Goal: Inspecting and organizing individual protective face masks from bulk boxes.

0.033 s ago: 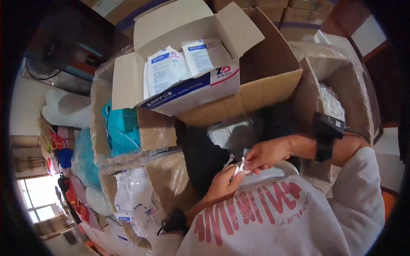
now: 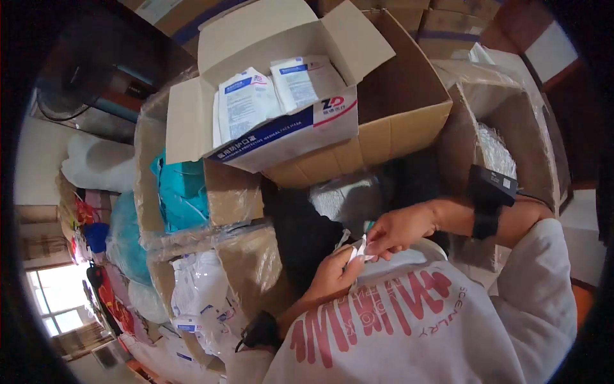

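In front of my chest, both hands meet at a small white strip (image 2: 359, 248) of thin, soft-looking material. My left hand (image 2: 334, 274) pinches it from below, thumb pressed to the fingers. From the right, my right hand (image 2: 403, 230) grips the same strip between thumb and bent fingers. Part of the strip is hidden by the fingers, so its exact kind is unclear. Just beyond my hands lies a clear-wrapped whitish bundle (image 2: 347, 198), and a bit of teal shows beside my right fingertips.
Ahead, an open white carton (image 2: 288, 137) of flat packets (image 2: 246, 99) sits on a large brown box (image 2: 384, 141). Left are boxes holding teal packages (image 2: 181, 192) and white packages (image 2: 201, 291). A plastic-lined box (image 2: 464, 105) stands at the right.
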Demonstrator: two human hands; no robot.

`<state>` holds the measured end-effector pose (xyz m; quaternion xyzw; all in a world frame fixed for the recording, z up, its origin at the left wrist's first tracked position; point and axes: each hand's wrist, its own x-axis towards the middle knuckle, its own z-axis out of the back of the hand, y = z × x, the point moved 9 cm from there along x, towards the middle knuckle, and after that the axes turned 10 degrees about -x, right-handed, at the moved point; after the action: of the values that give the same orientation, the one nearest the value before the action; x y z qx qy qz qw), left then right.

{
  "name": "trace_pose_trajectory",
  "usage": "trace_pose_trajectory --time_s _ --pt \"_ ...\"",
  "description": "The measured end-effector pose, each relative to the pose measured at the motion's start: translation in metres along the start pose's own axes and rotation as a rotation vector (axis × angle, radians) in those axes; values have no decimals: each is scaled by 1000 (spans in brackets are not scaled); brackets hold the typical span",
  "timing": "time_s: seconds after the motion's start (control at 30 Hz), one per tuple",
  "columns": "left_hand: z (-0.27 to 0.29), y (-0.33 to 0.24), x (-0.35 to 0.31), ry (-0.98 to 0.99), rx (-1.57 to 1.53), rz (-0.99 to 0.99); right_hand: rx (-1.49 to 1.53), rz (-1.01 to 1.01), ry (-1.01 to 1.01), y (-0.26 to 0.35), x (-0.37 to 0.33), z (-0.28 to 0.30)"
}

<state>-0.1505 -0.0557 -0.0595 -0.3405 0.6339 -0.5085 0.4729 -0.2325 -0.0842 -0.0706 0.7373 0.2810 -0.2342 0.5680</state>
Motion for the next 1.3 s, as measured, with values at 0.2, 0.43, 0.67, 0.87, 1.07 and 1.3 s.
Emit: trace_pose_trajectory --time_s 0.2,0.43,0.67,0.87,1.07,1.3 --pt "-6 -3 -1 132 -63 5 -70 40 138 1 -2 -10" --pt "-1 -2 -2 71 -221 40 23 148 -52 4 5 -1" --pt "3 17 -1 35 -212 128 163 447 -259 16 2 11" --pt "5 29 -4 40 -264 200 -64 555 -347 33 -7 8" --pt "8 34 -7 -66 -425 225 -511 519 -522 52 -8 10" --pt "-1 29 -4 140 -230 171 -424 370 -451 41 -17 2"
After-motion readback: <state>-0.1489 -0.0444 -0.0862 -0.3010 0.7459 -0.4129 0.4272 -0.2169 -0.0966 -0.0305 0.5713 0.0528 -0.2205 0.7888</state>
